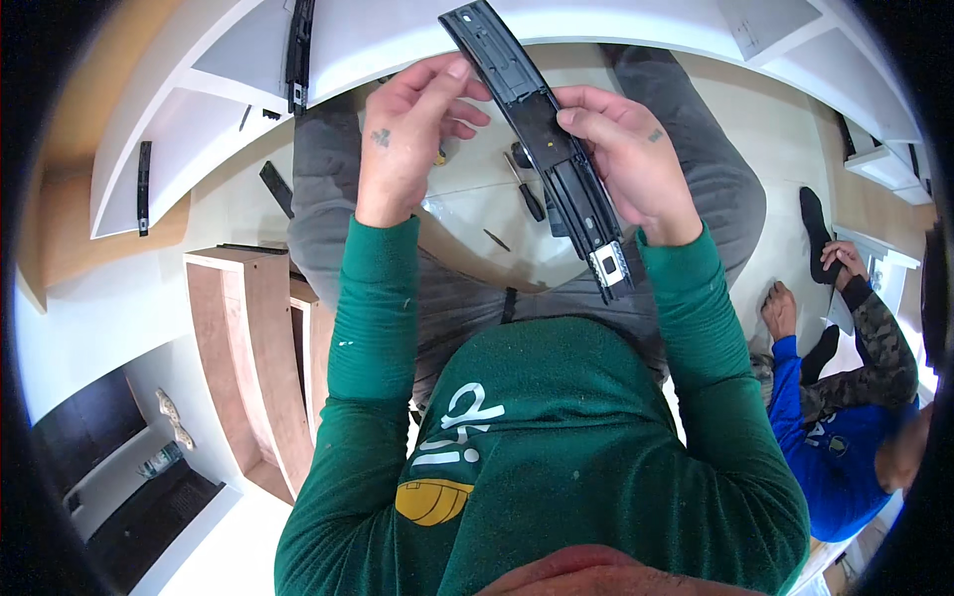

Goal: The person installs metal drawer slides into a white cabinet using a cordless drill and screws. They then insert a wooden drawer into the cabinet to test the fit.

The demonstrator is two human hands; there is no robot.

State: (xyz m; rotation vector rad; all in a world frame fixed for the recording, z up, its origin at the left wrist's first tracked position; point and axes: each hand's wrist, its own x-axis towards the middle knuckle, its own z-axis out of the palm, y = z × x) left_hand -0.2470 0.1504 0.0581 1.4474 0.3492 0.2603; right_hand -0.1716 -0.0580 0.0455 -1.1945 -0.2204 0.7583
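A long black drawer slide (537, 129) slants in front of me, its far end to the left and its near end, with a white-and-silver piece, to the right. My right hand (636, 149) grips its right edge about midway, thumb on top. On the opposite side, my left hand (417, 124) has thumb and forefinger drawn together at the slide's edge near the far end; the other fingers are curled. Below the slide, a dark-handled screwdriver (527, 191) lies on the floor between my legs. A small thin brown piece (497, 240) lies nearer me.
A white cabinet frame (397, 40) spans the far side, with black slides (299, 60) mounted at its left. Wooden drawer boxes (224, 338) stand left of my leg. Another black slide piece (276, 189) rests on the floor. At the right sits a co-worker in a blue shirt (845, 457).
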